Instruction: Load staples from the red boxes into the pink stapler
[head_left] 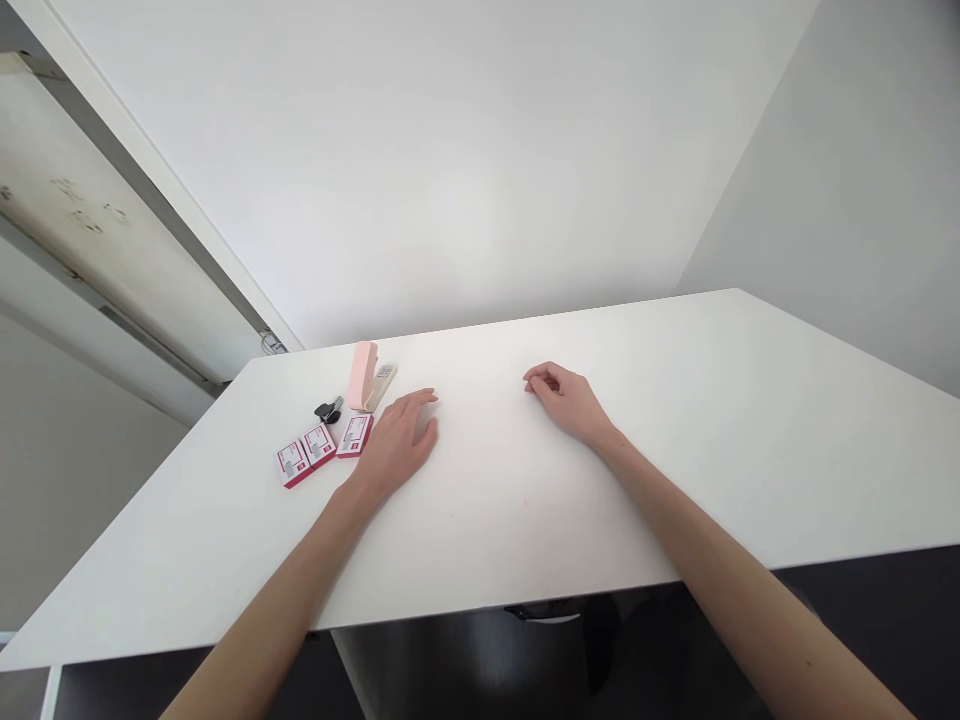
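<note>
My left hand (397, 438) rests on the white table with thumb and fingers apart, holding nothing. Just beside it lies a small red-and-white box (355, 436), close to the wrist side of the hand. Behind that box is a pink stapler (363, 375) with its cream base (381, 386) spread away from the pink top. My right hand (564, 398) lies further right, its fingers curled and the thumb against the index finger. Whatever may be inside that pinch is hidden.
Two more red-and-white boxes (292, 462) sit side by side at the left. Near them is a small black and silver object (330, 410), possibly a staple remover. The white table (480, 520) meets a white wall (480, 170) behind. Its front edge runs beneath both forearms.
</note>
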